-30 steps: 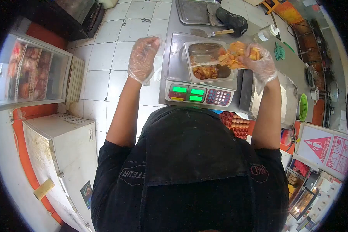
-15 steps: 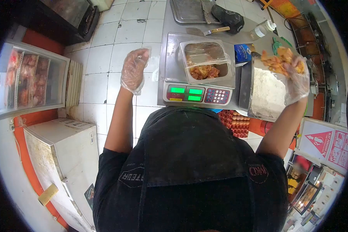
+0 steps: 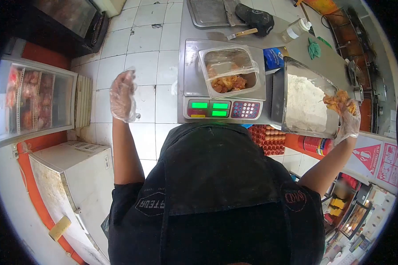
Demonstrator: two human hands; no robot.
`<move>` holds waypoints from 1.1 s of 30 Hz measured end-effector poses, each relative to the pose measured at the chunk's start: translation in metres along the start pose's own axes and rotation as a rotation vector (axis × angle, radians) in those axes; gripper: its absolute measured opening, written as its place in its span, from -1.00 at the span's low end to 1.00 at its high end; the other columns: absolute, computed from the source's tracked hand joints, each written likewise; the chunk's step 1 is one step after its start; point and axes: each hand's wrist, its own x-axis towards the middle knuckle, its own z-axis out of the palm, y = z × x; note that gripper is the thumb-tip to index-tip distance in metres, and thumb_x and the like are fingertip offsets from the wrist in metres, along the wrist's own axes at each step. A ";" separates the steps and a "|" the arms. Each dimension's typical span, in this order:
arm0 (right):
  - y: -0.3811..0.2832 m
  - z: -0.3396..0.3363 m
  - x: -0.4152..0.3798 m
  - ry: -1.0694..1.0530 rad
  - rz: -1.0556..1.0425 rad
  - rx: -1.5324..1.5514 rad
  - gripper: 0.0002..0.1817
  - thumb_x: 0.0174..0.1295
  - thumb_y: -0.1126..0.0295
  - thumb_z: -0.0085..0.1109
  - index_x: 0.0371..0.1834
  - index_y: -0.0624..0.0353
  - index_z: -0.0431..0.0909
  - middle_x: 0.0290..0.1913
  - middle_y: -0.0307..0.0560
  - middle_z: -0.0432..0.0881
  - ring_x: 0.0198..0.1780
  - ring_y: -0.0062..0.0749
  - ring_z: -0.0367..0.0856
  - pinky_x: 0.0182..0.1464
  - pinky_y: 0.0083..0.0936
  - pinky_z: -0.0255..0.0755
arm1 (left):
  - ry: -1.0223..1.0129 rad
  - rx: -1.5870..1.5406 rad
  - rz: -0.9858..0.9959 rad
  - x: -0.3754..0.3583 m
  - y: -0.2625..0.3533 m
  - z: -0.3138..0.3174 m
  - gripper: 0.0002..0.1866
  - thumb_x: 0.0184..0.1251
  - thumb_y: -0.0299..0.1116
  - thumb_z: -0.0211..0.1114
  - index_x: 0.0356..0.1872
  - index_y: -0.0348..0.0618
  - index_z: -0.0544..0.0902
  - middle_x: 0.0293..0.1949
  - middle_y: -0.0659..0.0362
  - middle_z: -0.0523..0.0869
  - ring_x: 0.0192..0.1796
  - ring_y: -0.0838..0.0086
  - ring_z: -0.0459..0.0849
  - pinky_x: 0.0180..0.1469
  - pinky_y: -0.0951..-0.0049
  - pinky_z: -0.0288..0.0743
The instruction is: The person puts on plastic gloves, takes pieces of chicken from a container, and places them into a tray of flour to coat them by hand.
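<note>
My right hand (image 3: 350, 123), in a clear plastic glove, grips a clump of marinated meat pieces (image 3: 337, 102). It is at the right side of a metal tray (image 3: 284, 117) of white flour (image 3: 306, 104). My left hand (image 3: 123, 98), gloved the same way, is out to the left above the tiled floor, touching nothing. Its fingers point away from me, loosely bent, with nothing visible in them. A rectangular metal pan (image 3: 251, 82), partly covered with clear film, holds more meat pieces (image 3: 227, 84). That pan rests on a scale (image 3: 188, 84) with lit green displays.
Beyond the scale lie a brush with a wooden handle (image 3: 245, 33), a black cap (image 3: 257, 18) and a flat metal tray (image 3: 203, 13). A blue packet (image 3: 274, 57), a bottle (image 3: 296, 30) and a green cloth (image 3: 314, 47) are on the table. Egg trays (image 3: 269, 140) are below its near edge.
My right hand has moved nearer to me and slightly right with the meat, which now hangs lower by the flour tray's right side. My left hand has shifted left and toward me.
</note>
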 end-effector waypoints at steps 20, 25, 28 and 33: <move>0.066 -0.011 0.036 -0.126 0.064 -0.885 -0.29 0.13 0.25 0.42 0.36 0.18 0.38 0.12 0.04 0.62 0.01 -0.25 0.65 0.10 -0.43 0.50 | 0.081 0.055 -0.040 0.000 -0.031 -0.030 -0.56 0.45 -0.12 0.27 0.15 -0.26 0.59 -0.09 0.18 0.65 -0.20 0.61 0.50 -0.20 0.61 0.35; 0.087 -0.029 0.040 -0.268 0.132 -1.358 -0.50 0.31 0.07 0.18 0.20 0.13 0.47 0.11 0.11 0.60 0.08 0.03 0.61 0.14 -0.26 0.48 | 0.116 0.044 -0.017 -0.005 -0.025 -0.033 -0.61 0.47 -0.20 0.25 0.13 -0.29 0.59 -0.18 0.28 0.62 -0.30 0.71 0.41 -0.26 0.66 0.27; 0.137 -0.075 0.055 -0.411 -0.130 -1.616 -0.59 0.43 0.07 0.01 0.18 0.08 0.47 0.10 0.13 0.59 0.11 0.10 0.58 0.13 -0.18 0.47 | 0.111 0.103 -0.009 -0.005 -0.030 -0.039 -0.62 0.48 -0.19 0.24 0.11 -0.28 0.60 -0.20 0.28 0.62 -0.30 0.70 0.42 -0.27 0.65 0.28; 0.130 -0.065 0.046 -0.198 0.002 -1.316 -0.62 0.29 0.42 0.16 0.19 0.11 0.48 -0.08 0.05 0.66 -0.13 -0.06 0.65 -0.02 -0.29 0.53 | 0.081 0.173 0.002 -0.005 -0.035 -0.047 -0.63 0.47 -0.17 0.24 0.08 -0.27 0.63 -0.22 0.29 0.61 -0.31 0.68 0.42 -0.27 0.63 0.29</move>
